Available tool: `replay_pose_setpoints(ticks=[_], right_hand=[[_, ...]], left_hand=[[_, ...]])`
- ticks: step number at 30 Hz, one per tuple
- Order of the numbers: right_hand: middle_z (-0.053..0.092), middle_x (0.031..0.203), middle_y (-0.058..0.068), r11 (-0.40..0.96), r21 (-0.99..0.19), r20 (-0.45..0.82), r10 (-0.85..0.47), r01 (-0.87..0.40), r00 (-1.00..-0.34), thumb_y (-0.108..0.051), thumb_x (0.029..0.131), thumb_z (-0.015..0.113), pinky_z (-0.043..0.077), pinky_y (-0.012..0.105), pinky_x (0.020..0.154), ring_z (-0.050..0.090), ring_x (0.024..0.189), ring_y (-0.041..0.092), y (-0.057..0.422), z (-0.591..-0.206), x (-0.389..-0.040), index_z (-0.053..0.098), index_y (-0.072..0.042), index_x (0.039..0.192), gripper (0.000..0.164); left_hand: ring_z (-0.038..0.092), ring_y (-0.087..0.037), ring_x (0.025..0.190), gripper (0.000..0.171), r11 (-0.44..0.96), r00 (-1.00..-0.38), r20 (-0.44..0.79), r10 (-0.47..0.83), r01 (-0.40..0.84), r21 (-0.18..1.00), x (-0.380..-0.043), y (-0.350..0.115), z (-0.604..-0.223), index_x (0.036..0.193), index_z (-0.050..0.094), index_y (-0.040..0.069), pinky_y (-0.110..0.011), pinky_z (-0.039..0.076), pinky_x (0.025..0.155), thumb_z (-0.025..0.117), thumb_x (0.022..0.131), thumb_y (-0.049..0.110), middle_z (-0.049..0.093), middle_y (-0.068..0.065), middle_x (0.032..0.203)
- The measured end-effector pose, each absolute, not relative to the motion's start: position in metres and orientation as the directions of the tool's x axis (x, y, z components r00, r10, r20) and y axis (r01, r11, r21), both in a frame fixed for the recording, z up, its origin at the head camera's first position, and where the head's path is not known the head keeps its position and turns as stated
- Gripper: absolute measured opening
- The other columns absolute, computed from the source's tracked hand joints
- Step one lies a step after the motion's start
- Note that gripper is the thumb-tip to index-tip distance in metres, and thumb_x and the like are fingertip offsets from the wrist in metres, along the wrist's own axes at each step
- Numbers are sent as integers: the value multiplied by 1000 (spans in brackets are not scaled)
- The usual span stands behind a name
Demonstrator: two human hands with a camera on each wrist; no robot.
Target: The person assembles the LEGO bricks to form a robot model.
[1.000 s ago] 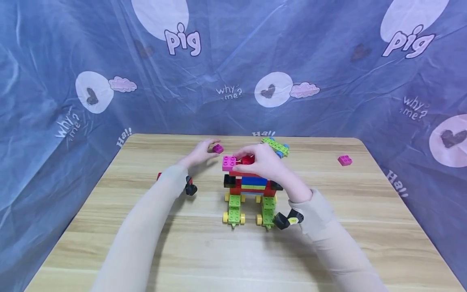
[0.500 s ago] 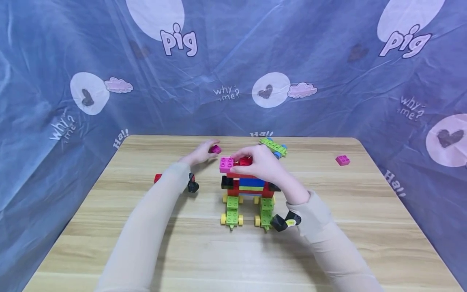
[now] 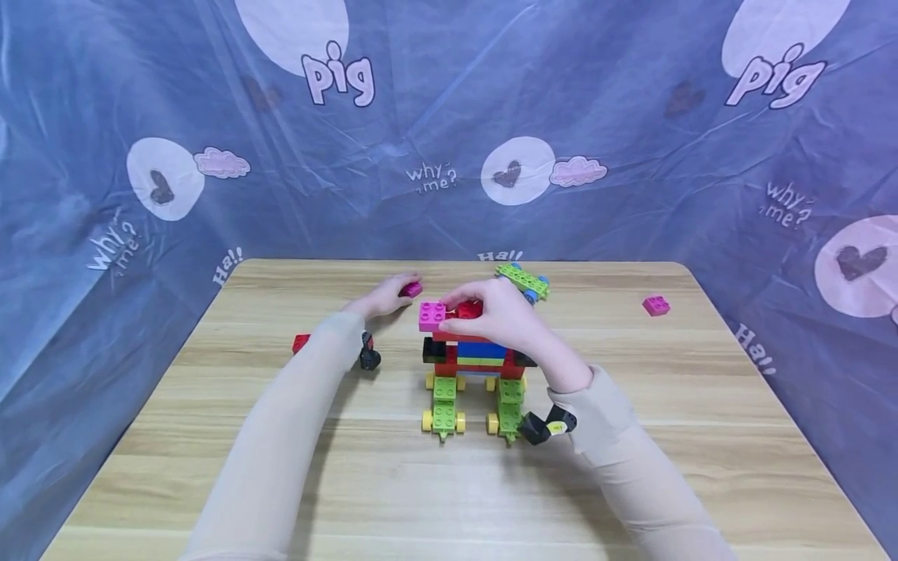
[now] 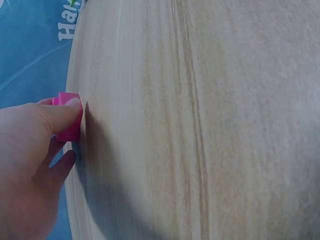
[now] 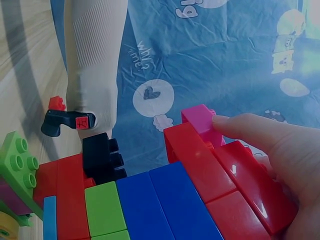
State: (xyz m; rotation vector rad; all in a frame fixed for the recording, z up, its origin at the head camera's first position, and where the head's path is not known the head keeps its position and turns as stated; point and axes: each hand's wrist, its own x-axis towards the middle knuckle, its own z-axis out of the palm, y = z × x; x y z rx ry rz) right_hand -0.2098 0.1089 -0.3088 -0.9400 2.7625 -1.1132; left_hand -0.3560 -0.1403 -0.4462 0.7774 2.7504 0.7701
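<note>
On the table stands a brick build with red, blue, green and black bricks, on two green wheeled bases with yellow wheels. A pink brick sits at its top left corner, overhanging the red bricks. My right hand reaches over the top and grips this pink brick at its edge, thumb on the near side; its other fingers are mostly hidden. Farther back on the left, my left hand pinches another pink brick between thumb and fingers, low over the tabletop.
A green wheeled base with blue wheels lies at the back, behind the right hand. Another pink brick lies at the back right. Beside the left sleeve is a red brick. Blue printed cloth surrounds the wooden table.
My left hand has closed its fingers on the pink brick at the back. The right hand stays at the top of the build. The head view has shifted slightly.
</note>
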Motion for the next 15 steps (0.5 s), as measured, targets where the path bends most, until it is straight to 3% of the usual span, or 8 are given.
replay_pose_setpoints(ticks=[10, 15], right_hand=[[73, 105, 5, 569, -630, 203, -536, -528, -819, -34, 81, 77, 54, 34, 81, 67, 97, 19, 108, -308, -209, 72, -9, 112, 40], [73, 105, 5, 572, -637, 193, -531, -517, -825, -34, 81, 77, 54, 33, 80, 67, 96, 18, 109, -309, -210, 72, -9, 112, 40]], left_hand=[[47, -40, 125, 52, 754, -872, -31, 488, 403, 518, -352, -145, -445, 137, 46, -5, -47, 37, 108, 64, 90, 6, 47, -27, 137], [49, -38, 123, 48, 755, -878, -24, 478, 397, 521, -350, -147, -445, 132, 51, -6, -46, 38, 108, 67, 89, 9, 52, -24, 133]])
